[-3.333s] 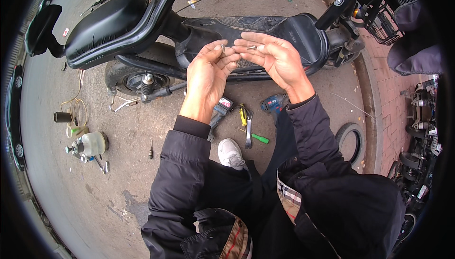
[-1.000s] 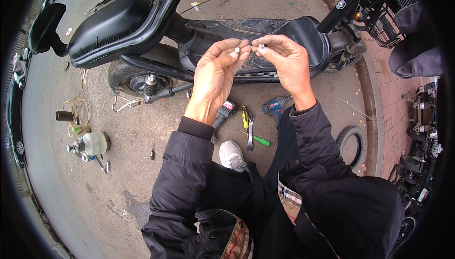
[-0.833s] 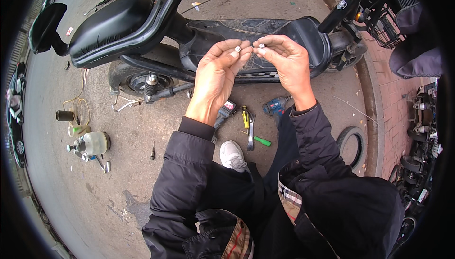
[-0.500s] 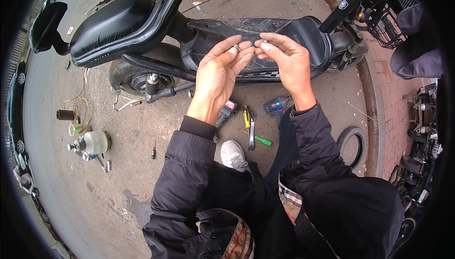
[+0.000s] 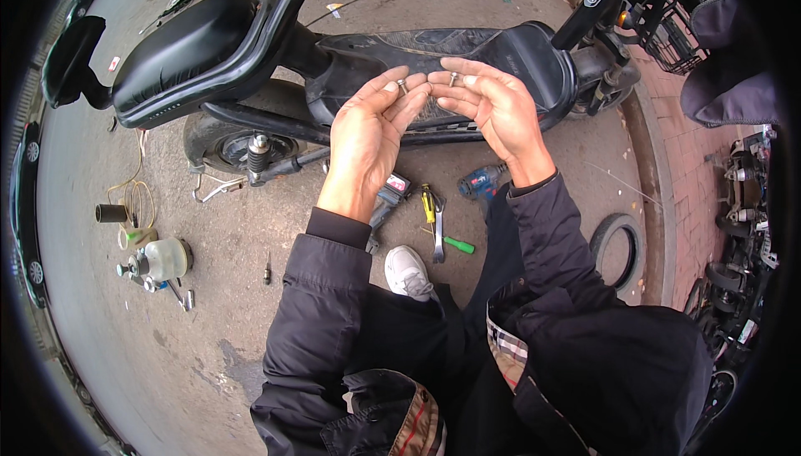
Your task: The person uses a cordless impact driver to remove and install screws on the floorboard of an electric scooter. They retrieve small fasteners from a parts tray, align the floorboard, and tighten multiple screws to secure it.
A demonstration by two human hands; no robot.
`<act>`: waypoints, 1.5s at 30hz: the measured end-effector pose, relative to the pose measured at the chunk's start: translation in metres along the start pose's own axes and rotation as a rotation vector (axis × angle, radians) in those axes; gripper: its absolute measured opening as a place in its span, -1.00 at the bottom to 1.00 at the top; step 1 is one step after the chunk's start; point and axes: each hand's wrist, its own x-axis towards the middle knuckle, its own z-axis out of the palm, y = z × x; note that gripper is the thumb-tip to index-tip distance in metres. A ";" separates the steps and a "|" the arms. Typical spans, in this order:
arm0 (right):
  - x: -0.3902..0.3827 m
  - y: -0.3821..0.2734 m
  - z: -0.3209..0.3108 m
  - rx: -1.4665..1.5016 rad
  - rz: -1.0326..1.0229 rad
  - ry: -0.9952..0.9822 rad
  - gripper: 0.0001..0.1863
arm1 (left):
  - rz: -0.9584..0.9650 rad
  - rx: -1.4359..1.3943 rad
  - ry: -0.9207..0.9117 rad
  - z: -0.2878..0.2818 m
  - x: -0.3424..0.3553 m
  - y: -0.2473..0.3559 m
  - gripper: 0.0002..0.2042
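Swung from end-on, left bolt [image 5: 402, 86] and right bolt [image 5: 453, 80] now show their lengths over the footboard [image 5: 434, 43]! Half-open left hand [image 5: 370, 132] pinches one aslant; half-open right hand [image 5: 506, 114] pinches one nearly crosswise to it.

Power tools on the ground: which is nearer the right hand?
The blue tool, beside the right leg; the grey tool lies by the left sleeve, nearer the left hand.

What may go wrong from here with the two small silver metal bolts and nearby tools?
The left hand holds one small silver metal bolt, the right hand a second bolt; either might slip onto the black footboard or grey-brown pavement. The white shoe is close to the green-handled tool, which a step might kick.
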 end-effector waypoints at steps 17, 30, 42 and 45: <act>0.003 0.006 -0.001 -0.079 -0.004 0.051 -0.71 | 0.022 -0.027 0.015 0.000 0.001 -0.002 -0.64; 0.003 0.010 -0.006 -0.037 -0.053 -0.035 -0.71 | -0.017 0.108 0.034 -0.008 0.004 -0.004 -0.76; 0.002 0.008 -0.003 -0.044 -0.082 -0.065 -0.72 | 0.000 0.124 0.031 -0.008 0.004 -0.007 -0.81; 0.001 0.009 -0.003 -0.052 -0.091 -0.067 -0.72 | -0.004 0.128 0.025 -0.007 0.003 -0.006 -0.81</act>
